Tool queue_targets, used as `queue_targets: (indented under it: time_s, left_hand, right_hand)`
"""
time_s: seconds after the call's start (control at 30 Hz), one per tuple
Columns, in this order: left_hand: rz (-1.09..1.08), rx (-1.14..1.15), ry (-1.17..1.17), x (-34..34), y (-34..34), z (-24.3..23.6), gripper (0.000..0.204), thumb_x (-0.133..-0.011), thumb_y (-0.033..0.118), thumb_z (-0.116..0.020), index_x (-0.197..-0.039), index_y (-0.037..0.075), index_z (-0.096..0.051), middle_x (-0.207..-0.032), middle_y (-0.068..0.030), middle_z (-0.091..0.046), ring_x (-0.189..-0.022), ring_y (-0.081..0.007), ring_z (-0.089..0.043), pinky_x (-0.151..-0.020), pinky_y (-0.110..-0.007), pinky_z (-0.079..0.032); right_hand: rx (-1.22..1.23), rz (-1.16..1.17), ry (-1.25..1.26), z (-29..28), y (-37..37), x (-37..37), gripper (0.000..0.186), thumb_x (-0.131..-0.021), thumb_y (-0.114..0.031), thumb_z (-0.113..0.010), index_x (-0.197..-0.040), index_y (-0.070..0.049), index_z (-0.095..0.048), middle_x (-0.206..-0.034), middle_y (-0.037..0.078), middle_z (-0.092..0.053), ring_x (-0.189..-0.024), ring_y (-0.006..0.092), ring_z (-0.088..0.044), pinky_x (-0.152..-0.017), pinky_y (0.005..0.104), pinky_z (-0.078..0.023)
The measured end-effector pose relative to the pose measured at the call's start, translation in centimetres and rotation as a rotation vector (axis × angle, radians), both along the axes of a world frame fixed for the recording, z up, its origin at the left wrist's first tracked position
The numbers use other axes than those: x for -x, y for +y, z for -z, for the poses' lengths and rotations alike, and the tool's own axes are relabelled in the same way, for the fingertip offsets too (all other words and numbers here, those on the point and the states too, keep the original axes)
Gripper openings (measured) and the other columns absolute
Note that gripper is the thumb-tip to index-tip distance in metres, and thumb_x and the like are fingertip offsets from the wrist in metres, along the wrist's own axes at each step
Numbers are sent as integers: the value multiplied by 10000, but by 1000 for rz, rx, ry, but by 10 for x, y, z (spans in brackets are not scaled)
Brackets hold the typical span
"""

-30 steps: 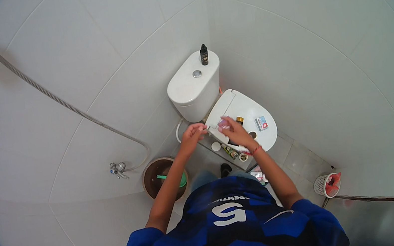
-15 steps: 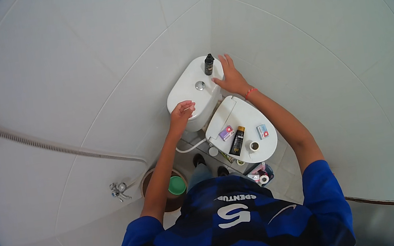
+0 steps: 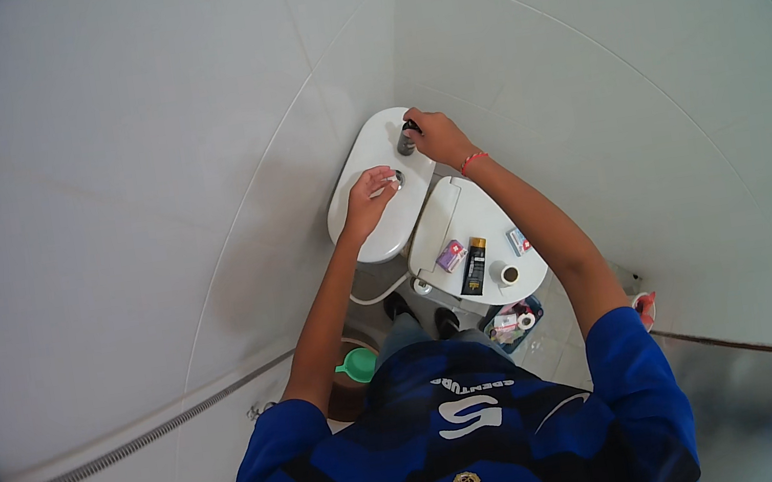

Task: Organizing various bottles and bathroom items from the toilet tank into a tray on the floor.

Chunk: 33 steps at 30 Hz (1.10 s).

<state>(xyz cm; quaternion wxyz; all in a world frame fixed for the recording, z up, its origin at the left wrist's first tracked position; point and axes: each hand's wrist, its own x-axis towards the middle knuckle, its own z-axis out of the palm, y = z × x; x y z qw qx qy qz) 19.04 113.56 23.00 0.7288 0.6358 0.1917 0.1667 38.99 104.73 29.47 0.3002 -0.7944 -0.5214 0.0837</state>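
Dark, small bottle stands upright at the tank lid's 1 o'clock edge, right hand fingers wrapped around it. Left hand curls over the flush button, at 7 o'clock of the bottle. Walls crowd close.

Both arms extended forward and up from short blue sleeves, bare from above the elbow down. Left forearm angled up and slightly rightward, wrist nearly straight. Left hand palm down, fingers curled loosely inward, fingertips pointing right. Right arm reaching farther, elbow almost straight, forearm running up and leftward. Thin red band around the right wrist. Right hand set higher than the left, knuckles up, fingers bent over and closed in a grasp at its left edge. Hands near each other but apart, not touching.
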Motion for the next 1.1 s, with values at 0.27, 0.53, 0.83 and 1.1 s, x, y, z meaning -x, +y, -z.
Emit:
queue_targets:
  time_s: [0.27, 0.53, 0.83, 1.1]
  left_hand:
    - [-95, -102, 45, -7, 5, -12, 581, -862, 179, -724, -1361, 43, -459, -1371, -104, -493, -1187, -226, -534, -916, -321, -487]
    - [11, 213, -122, 24, -67, -57, 448, -947, 172, -622, -1320, -32, -480, -1018, -95, -627, -713, -152, -637, -594, -257, -516]
    - [196, 506, -314, 80, -182, -109, 563, -934, 63, -515, -1452, -44, -321, -1156, -159, -595, -848, -221, -661, -811, -346, -560]
    - [231, 423, -338, 133, -319, -127, 661, -926, 47, -538, -1505, 5, -223, -1280, -207, -549, -967, -255, -672, -810, -323, -565]
  right_hand:
    - [-25, 13, 203, -49, -29, 28, 252, -867, -239, -665, -966, -14, -609, -735, 192, -657, -651, 343, -651, -614, 396, -504]
    - [-79, 102, 480, -92, -92, 53, 344, -900, -345, -676, -973, -12, -627, -676, 43, -618, -584, 88, -583, -540, 245, -469]
    - [-296, 28, 996, -89, -210, 89, 327, -936, -384, -623, -913, -58, -609, -724, -20, -553, -599, 66, -535, -574, 238, -495]
    - [-328, -63, 1160, -102, -332, 133, 278, -935, -347, -632, -928, -69, -618, -715, -50, -504, -617, 42, -487, -597, 221, -474]
